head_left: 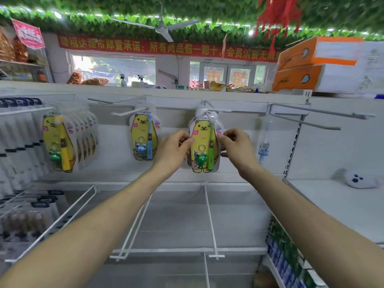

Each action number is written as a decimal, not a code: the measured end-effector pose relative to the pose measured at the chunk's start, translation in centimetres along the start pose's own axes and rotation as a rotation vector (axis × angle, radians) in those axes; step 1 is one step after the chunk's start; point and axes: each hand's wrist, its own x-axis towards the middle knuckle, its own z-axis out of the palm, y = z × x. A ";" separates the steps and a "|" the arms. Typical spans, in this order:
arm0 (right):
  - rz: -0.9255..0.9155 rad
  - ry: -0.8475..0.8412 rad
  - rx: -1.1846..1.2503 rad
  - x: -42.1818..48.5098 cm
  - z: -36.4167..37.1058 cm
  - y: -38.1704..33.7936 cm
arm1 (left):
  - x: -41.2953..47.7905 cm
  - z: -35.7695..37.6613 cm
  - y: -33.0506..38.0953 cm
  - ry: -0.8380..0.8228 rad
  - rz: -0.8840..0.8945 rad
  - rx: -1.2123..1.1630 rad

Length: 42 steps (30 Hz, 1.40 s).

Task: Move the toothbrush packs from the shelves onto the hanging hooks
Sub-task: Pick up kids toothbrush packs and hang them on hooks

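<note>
Head view: both hands hold a green toothbrush pack point(204, 142) up at a hook point(220, 110).
The left hand point(173, 150) pinches its left edge and the right hand point(239, 148) its right edge, fingers clamped on it; its top sits at the hook.

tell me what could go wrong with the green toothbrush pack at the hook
The green toothbrush pack is pinched at its side edges by the left hand and right hand. Its top sits at the hook, but blur hides whether the hole is threaded, so letting go could drop it. Tugging unevenly might crease the pack.
</note>
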 end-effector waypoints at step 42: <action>0.418 0.326 -1.596 -42.8 -68.1 10.3 | -38.2 53.7 46.0 -0.672 0.922 0.179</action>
